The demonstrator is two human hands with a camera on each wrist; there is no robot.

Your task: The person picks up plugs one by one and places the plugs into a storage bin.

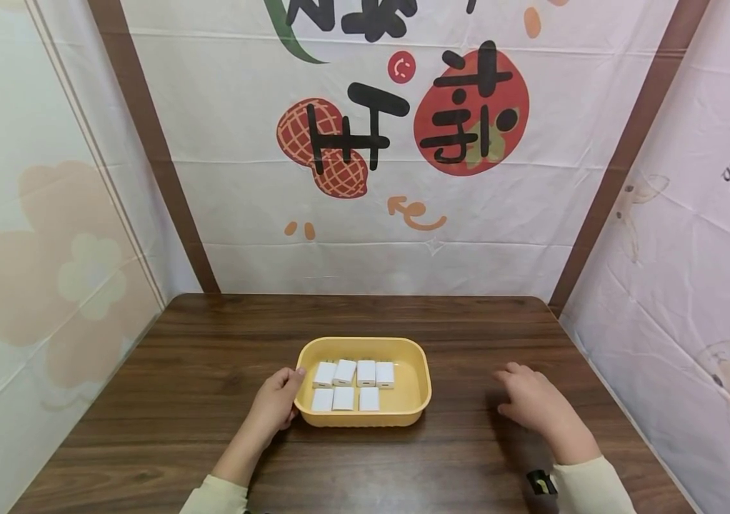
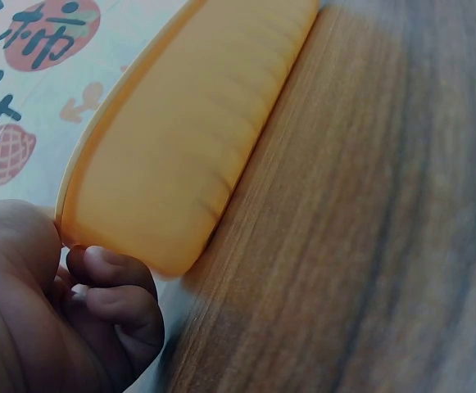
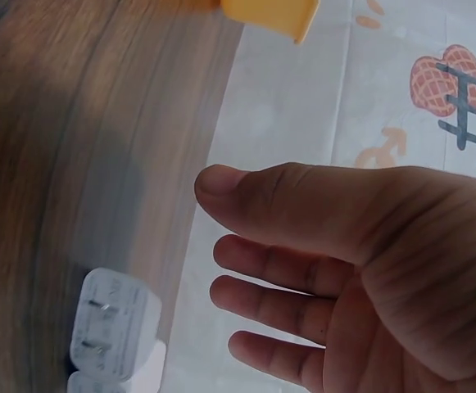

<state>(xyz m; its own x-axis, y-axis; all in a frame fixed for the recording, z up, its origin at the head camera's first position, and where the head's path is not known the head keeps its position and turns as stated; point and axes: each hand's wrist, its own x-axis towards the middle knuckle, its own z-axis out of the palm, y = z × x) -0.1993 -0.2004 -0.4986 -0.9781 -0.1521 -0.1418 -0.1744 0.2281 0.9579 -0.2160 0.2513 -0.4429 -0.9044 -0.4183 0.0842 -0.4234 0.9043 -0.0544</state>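
A shallow yellow plastic tray (image 1: 416, 389) with rounded corners sits near the middle of the dark brown wood-grain worktop (image 1: 178, 385). Inside it lie seven small white plastic plug adapters (image 1: 343, 398), four in a far row and three in a near row, packed side by side toward the tray's nine o'clock half. The left hand (image 1: 275, 403) is at the tray's nine o'clock edge; its grip is clenched on the rim, thumb over the lip and fingers (image 2: 111, 299) curled under the outer wall, as the left wrist view shows. The right hand (image 1: 535, 403) is at the tray's three o'clock, well apart from it, just above the worktop, its grip released, fingers spread and relaxed, holding nothing. The right wrist view shows two more white plug adapters (image 3: 115, 323) with metal prongs lying on the worktop beside that open palm (image 3: 360, 270). Behind the worktop, at twelve o'clock, hangs a white printed cloth backdrop (image 1: 371, 214) with red and black figures.
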